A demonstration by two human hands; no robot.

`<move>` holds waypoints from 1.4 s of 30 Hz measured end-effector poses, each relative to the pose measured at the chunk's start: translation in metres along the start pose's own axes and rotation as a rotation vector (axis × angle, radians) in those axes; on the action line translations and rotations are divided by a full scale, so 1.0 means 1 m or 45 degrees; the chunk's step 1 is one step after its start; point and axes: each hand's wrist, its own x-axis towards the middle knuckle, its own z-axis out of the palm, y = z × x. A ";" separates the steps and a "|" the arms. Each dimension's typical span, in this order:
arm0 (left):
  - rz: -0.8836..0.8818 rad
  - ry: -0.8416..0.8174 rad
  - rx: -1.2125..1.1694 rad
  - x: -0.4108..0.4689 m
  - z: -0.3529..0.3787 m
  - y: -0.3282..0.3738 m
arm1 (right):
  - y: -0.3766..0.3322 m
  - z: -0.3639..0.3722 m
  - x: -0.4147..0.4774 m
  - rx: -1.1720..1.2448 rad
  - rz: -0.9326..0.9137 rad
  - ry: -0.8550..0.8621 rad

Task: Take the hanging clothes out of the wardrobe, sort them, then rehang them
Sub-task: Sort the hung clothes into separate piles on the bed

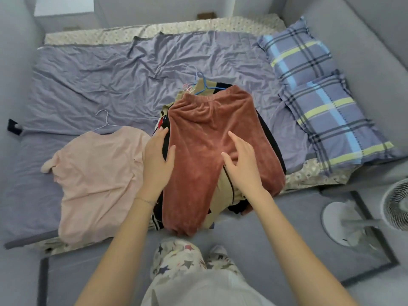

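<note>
A pile of clothes on hangers lies on the bed (92, 85), topped by rust-brown velvet trousers (205, 138) on a blue hanger (204, 83). Khaki and dark garments (223, 191) show underneath. My left hand (157, 160) lies at the left edge of the pile, fingers straight along the side and thumb resting on the trousers. My right hand (241, 160) rests flat on the trousers with fingers spread. To the left, a pale pink top (97, 180) on a white wire hanger (106, 122) lies spread on the sheet.
Two checked pillows (313, 93) lie along the right side of the bed. A white standing fan (362, 219) stands on the floor at the right. Grey walls close in on the left and right. My legs in star-print trousers (183, 257) stand at the bed's edge.
</note>
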 end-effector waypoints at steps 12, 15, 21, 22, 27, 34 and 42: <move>-0.140 0.054 -0.023 0.062 0.074 0.012 | 0.055 -0.038 0.121 -0.067 -0.063 -0.110; -0.197 0.071 -0.043 0.106 0.104 -0.013 | 0.075 -0.031 0.172 -0.105 -0.073 -0.110; -0.272 -0.014 0.093 0.202 0.165 -0.094 | 0.131 0.022 0.295 -0.201 0.054 -0.285; -0.296 -0.045 0.125 0.218 0.173 -0.110 | 0.141 0.033 0.316 -0.229 0.064 -0.319; -0.392 -0.143 0.327 0.281 0.207 -0.172 | 0.183 0.082 0.405 -0.473 0.007 -0.419; -0.479 -0.294 0.632 0.308 0.235 -0.207 | 0.218 0.118 0.459 -0.707 0.081 -0.565; -0.547 -0.231 0.427 0.293 0.226 -0.192 | 0.226 0.112 0.457 -0.697 0.070 -0.499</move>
